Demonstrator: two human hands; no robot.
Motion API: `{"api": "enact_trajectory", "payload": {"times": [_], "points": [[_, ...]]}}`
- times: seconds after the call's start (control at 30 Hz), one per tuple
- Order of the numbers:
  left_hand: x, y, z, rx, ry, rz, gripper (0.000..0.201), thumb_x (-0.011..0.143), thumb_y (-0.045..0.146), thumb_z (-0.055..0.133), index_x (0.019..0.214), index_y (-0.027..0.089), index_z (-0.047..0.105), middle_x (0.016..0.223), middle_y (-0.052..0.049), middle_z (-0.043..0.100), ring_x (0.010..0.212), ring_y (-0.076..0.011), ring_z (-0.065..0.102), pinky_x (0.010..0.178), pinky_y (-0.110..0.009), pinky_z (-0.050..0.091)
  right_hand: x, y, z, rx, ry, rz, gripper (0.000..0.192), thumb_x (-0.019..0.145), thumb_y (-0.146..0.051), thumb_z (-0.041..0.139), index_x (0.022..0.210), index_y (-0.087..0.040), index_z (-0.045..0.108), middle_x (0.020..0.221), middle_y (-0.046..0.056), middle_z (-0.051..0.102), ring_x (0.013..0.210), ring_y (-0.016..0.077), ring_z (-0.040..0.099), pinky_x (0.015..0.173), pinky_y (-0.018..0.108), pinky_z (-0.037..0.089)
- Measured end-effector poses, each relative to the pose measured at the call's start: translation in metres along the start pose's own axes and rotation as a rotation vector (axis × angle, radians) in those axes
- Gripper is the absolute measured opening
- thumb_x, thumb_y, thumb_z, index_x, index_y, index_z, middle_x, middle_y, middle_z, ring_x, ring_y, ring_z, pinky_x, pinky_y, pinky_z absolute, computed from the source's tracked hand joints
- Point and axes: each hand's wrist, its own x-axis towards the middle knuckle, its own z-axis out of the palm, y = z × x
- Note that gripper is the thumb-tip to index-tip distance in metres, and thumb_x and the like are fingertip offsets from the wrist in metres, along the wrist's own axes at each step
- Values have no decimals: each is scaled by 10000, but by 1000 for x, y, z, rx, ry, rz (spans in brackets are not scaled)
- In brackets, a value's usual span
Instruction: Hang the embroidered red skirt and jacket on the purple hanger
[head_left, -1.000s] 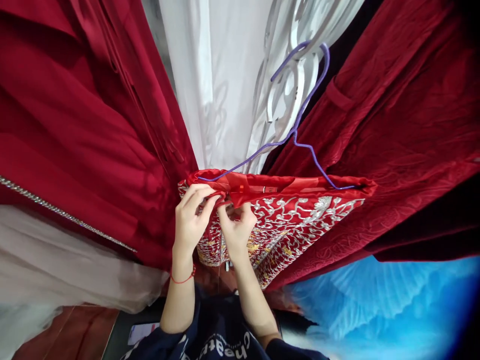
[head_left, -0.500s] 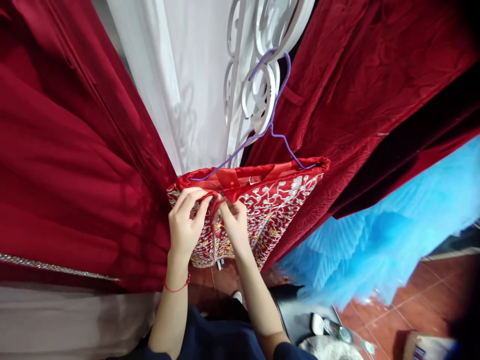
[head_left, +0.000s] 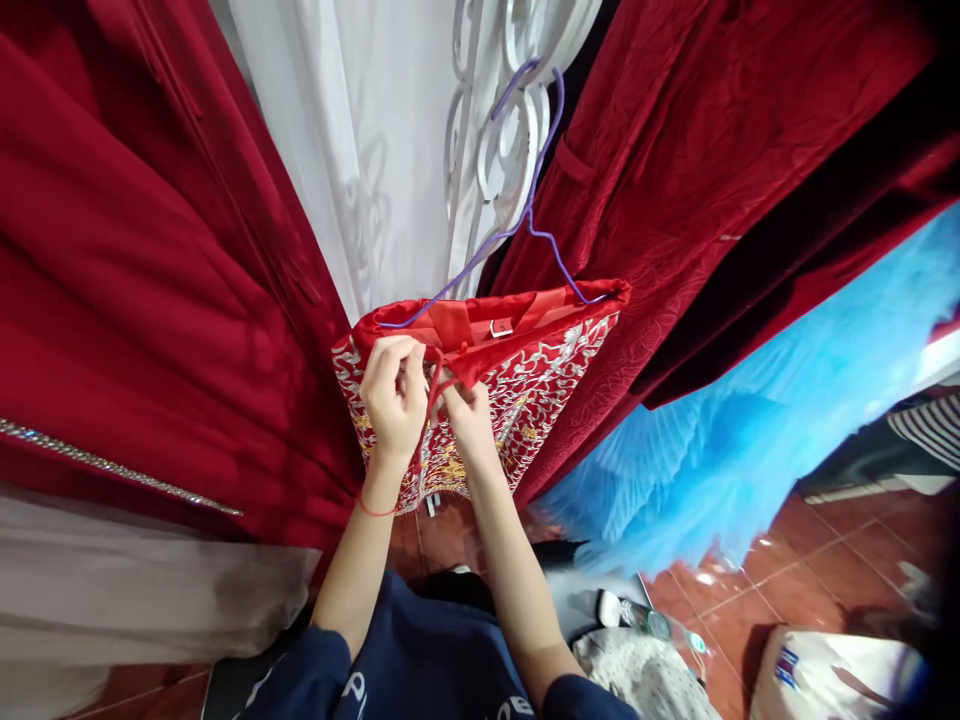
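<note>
A red skirt (head_left: 536,375) with silver and gold embroidery hangs by its waistband from a purple wire hanger (head_left: 534,190). At the front of its satin waistband, a thin red tie (head_left: 434,385) runs down between my two hands. My left hand (head_left: 395,392) is closed, thumb and fingers pinching the tie near the waistband. Just to its right, my right hand (head_left: 469,420) is also closed on the tie, its fingertips partly hidden by the red fabric. A small size label (head_left: 501,328) shows inside the back of the waistband.
The hanger hooks onto a white scrolled metal frame (head_left: 517,160). Dark red gowns (head_left: 172,300) hang on both sides, with a fluffy blue dress (head_left: 675,490) at right. Below are a clear bottle (head_left: 656,622), a speckled cloth (head_left: 637,670) and a white bag (head_left: 817,675) on red tiles.
The skirt and hanger appear slightly higher and further left in view. My hands have shifted at the waistband, and the tie is now drawn out straighter between them.
</note>
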Motion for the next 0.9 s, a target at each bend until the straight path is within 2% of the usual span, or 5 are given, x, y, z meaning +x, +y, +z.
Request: {"api": "enact_trajectory", "payload": {"times": [0.13,0.27,0.5,0.73,0.9], "points": [[2,8,3,8,33,-31,216,996,294,497,844,194,614,828,-35,634,786,-145,646,765,-278,517,2,-2,0,185,-83,141,401,730,-542,691,598,-217,496,445,-77,424,363,75,369,388,227,302],[-1,13,3,17,11,-62,234,997,303,492,825,193,606,826,-32,626,784,-145,639,736,-271,506,0,3,-1,264,-19,197,357,661,-482,744,596,-220,510,473,-77,422,406,75,354,399,226,331],[-5,18,8,15,87,-66,216,990,284,513,828,178,609,805,-16,606,629,-96,548,592,-234,430,-1,2,-9,236,-48,84,292,696,-438,719,577,-207,587,628,-14,640,611,140,569,671,285,510],[1,21,17,-17,182,-128,265,986,364,525,806,179,586,782,-2,560,564,-76,488,541,-229,381,-8,-5,-4,195,-14,-18,236,768,-385,674,632,-217,580,595,-17,593,565,142,497,600,283,470],[8,18,14,-21,239,-115,292,985,389,521,793,172,560,759,13,535,509,-53,465,521,-218,370,-19,24,-2,52,-19,75,295,821,-416,573,610,-212,547,590,-14,543,605,140,487,630,271,471]]}}
